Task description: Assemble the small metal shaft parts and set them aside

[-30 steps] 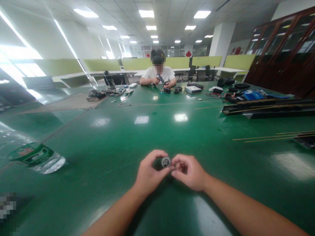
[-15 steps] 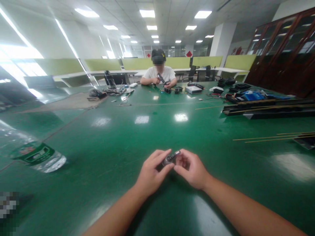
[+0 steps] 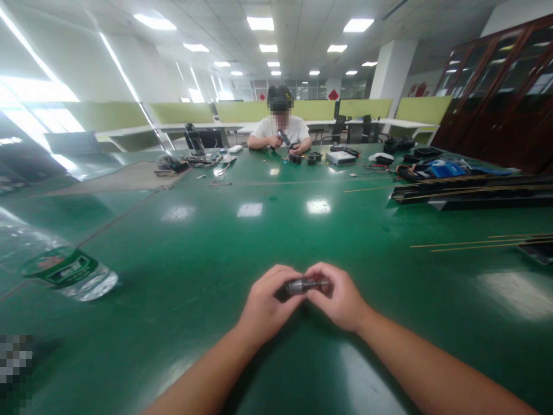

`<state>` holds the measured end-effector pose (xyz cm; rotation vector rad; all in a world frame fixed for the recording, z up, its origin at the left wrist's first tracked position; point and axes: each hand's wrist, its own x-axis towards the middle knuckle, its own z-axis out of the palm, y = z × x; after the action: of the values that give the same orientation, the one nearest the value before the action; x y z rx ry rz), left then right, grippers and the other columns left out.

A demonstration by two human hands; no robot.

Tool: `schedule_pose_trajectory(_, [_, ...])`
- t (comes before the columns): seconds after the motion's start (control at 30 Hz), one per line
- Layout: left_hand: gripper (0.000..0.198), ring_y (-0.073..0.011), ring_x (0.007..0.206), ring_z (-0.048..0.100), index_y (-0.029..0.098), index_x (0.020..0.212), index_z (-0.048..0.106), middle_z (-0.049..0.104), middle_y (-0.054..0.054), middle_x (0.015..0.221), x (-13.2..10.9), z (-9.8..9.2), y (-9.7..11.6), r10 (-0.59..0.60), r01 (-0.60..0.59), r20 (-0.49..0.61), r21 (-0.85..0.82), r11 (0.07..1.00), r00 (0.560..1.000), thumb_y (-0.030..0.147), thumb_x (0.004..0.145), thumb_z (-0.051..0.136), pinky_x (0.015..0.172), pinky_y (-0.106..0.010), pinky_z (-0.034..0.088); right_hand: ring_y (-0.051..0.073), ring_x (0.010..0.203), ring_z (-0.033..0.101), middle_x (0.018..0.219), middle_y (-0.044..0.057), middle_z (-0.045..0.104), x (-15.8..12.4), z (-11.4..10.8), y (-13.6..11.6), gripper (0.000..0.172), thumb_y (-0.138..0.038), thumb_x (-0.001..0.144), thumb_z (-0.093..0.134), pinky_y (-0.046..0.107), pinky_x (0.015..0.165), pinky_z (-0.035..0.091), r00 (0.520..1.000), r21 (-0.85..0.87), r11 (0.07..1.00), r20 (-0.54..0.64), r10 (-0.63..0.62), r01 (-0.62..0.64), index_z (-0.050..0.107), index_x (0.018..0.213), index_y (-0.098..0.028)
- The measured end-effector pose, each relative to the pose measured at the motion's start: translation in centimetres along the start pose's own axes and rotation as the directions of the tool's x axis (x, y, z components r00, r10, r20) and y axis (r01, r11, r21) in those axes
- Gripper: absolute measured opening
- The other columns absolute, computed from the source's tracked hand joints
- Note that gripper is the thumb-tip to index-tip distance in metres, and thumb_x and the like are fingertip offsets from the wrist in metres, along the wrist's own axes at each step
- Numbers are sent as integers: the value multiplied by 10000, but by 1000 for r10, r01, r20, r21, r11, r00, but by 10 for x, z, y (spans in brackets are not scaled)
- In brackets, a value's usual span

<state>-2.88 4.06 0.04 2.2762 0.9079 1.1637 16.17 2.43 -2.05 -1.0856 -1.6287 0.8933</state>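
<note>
A small dark metallic cylinder with a thinner shaft (image 3: pixel 299 286) is held between my hands above the green table, lying roughly level. Its exact kind is hard to make out. My left hand (image 3: pixel 268 295) grips the thick body between thumb and fingers, hiding its left end. At the other side, my right hand (image 3: pixel 339 294) has its fingertips curled around the thin shaft, which points right. Thumbs and fingertips of both hands nearly meet.
A water bottle with a green label (image 3: pixel 69 270) lies tilted at left. Thin yellowish rods (image 3: pixel 466 245) and dark long trays (image 3: pixel 475 196) lie at right. Across the green table (image 3: pixel 224 242), a person (image 3: pixel 280 129) handles tools among electronics. A blurred object (image 3: pixel 15 357) sits lower left.
The metallic cylinder has turned from slanting up to the right to nearly level, and its thin shaft now shows within my right fingers. My hands have barely shifted.
</note>
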Motion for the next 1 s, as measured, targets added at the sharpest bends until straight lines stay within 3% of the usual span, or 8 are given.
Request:
schedule_pose_trajectory(0.33, [220,-167,915,647,216,1037,707,691,-57,989,-3,1,-3,16,-17,14,58,998,1000,168,822,710,817,-271,537,181,752,656,801,37,689,0,1,-1,78,-127,768,646,268,698,518,1000,-21,1000,-21,-14,14,673,830,-166])
schedule_pose_trajectory(1.0, [193,-176,883,675,218,1009,735,716,-66,967,-3,-2,-2,8,-6,-17,119,993,1000,232,817,732,793,-280,567,175,690,656,762,34,705,2,-1,2,37,-163,756,675,274,668,525,998,26,998,14,64,-65,669,792,-167])
